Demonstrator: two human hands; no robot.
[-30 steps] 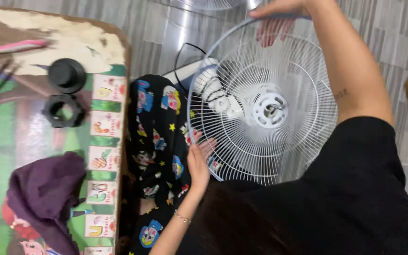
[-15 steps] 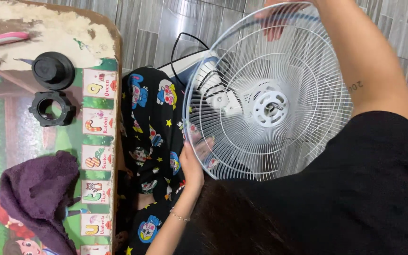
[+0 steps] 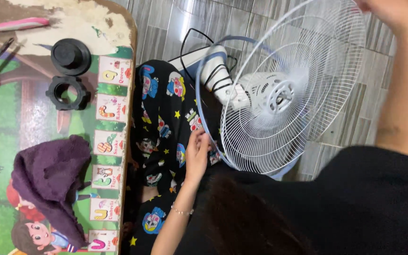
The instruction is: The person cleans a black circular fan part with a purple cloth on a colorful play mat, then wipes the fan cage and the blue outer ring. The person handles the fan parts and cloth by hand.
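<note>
A white wire fan grille [image 3: 308,61] is tilted up over the white fan motor [image 3: 223,82] on the tiled floor. My right hand [image 3: 381,8] grips the grille's upper rim at the top right. My left hand [image 3: 197,152] rests against the grille's lower edge, where a thin blue rim ring [image 3: 199,101] stands apart from the wire. The grille's round centre hub [image 3: 277,94] shows through the mesh. My legs in black cartoon-print trousers [image 3: 164,113] lie beside the fan. My black shirt and hair hide the fan's lower part.
On the left is a low table [image 3: 112,118] with a colourful children's print. It holds a black round cap [image 3: 71,55], a black ring nut [image 3: 67,92], a purple cloth [image 3: 53,177] and a pink stick [image 3: 12,23]. A black cable [image 3: 190,42] loops on the floor.
The grille has swung up and to the right with my right hand, coming away from the blue rim ring. My left hand stays at the lower edge.
</note>
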